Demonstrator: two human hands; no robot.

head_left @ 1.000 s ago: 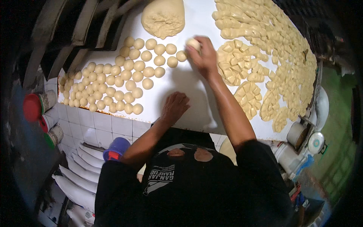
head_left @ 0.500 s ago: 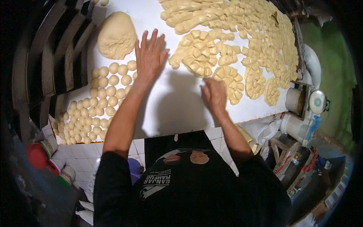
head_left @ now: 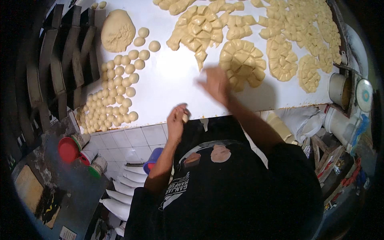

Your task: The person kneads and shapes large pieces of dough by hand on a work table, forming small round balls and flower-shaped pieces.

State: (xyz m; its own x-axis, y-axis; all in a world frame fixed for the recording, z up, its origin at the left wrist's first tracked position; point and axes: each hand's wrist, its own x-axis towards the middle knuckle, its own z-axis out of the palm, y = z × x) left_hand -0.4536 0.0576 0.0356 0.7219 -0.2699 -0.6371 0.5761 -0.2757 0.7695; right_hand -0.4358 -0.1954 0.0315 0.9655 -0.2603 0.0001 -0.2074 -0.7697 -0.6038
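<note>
My left hand (head_left: 176, 117) is curled at the table's front edge, its fingers closed round a small pale piece of dough (head_left: 185, 118). My right hand (head_left: 216, 84), smeared by motion, is over the table beside a round cluster of cut dough pieces (head_left: 243, 64). Its fingers are too blurred to read. Just above it, a narrow tongue of dough (head_left: 201, 60) hangs off a bigger heap of cut pieces (head_left: 199, 28). On the left lie many smooth dough balls (head_left: 119, 81) in rows. A single ball (head_left: 154, 46) sits apart, near a large dough lump (head_left: 118, 31).
Dark metal trays or pans (head_left: 60, 60) are stacked along the table's left side. More cut dough (head_left: 296, 24) spreads over the far right. Beyond the right edge stand a metal pot (head_left: 339, 90) and a white bucket (head_left: 340, 124). Below left are red tubs (head_left: 69, 150) and a purple one (head_left: 154, 158).
My left hand has drawn back from beside the large lump to the front edge and closed on a dough piece, uncovering several balls. My right hand remains near the cut dough. The view has shifted.
</note>
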